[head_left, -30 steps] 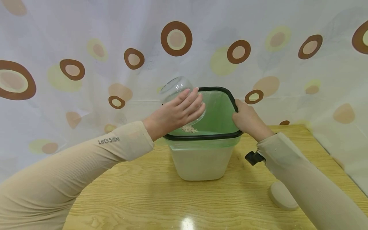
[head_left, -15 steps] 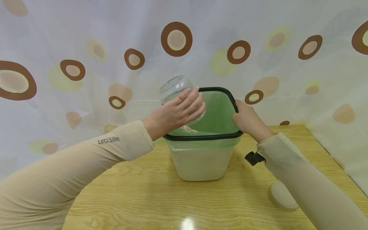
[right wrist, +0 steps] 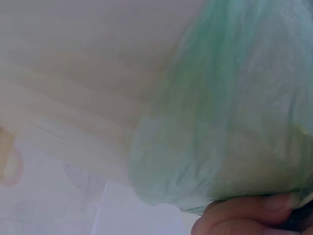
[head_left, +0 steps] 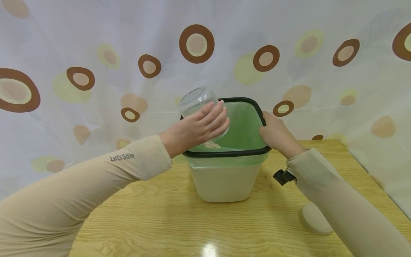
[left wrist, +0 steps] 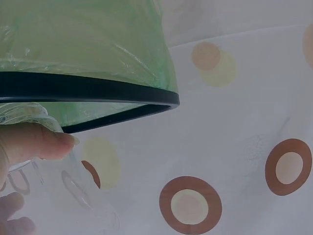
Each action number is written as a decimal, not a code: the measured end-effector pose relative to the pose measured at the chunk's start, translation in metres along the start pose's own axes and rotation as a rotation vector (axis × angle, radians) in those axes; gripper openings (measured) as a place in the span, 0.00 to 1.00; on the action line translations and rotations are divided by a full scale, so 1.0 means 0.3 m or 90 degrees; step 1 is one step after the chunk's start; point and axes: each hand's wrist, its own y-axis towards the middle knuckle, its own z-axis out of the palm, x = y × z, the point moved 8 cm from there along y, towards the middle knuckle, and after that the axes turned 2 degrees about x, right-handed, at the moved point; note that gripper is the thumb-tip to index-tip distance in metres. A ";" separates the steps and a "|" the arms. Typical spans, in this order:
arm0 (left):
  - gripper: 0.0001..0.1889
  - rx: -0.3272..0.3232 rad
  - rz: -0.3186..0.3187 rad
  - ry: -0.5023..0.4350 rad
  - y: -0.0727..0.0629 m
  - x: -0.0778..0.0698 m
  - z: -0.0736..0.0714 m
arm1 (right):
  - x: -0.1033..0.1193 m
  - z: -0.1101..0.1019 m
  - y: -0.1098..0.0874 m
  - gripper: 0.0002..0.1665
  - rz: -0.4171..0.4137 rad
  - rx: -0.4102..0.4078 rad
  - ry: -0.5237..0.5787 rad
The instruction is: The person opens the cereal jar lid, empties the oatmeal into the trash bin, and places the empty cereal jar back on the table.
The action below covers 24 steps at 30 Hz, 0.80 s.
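My left hand (head_left: pixel 199 125) grips a clear jar (head_left: pixel 197 99), tipped with its mouth down over a trash can (head_left: pixel 226 182). In the left wrist view, the thumb (left wrist: pixel 41 142) lies across the jar near its threaded neck (left wrist: pixel 24 112). A green bag (head_left: pixel 245 121) lines the can, under a black rim (head_left: pixel 231 154). Pale flakes or grains (head_left: pixel 212 145) show inside the liner, just below the jar; their exact kind is unclear. At the can's right side, my right hand (head_left: pixel 277 134) holds the rim. The right wrist view shows its fingers (right wrist: pixel 244 213) against the bag's outside.
The can stands on a wooden table (head_left: pixel 144 217). A round beige disc, perhaps a lid (head_left: pixel 316 219), lies at the right, partly behind the right sleeve (head_left: pixel 346 200). A patterned curtain (head_left: pixel 224 43) hangs close behind the can.
The jar and my left hand have dipped very slightly. The right hand and the can stay in place.
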 end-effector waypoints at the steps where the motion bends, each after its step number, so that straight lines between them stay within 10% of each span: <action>1: 0.23 0.000 0.002 0.001 0.001 -0.001 -0.001 | -0.001 0.000 0.000 0.28 0.000 0.001 0.000; 17: 0.24 0.021 0.024 0.019 0.003 -0.013 -0.005 | -0.007 0.001 0.005 0.27 0.010 0.003 0.002; 24: 0.22 -0.005 -0.036 0.020 0.009 0.032 -0.006 | -0.005 0.000 0.006 0.29 0.008 0.003 -0.002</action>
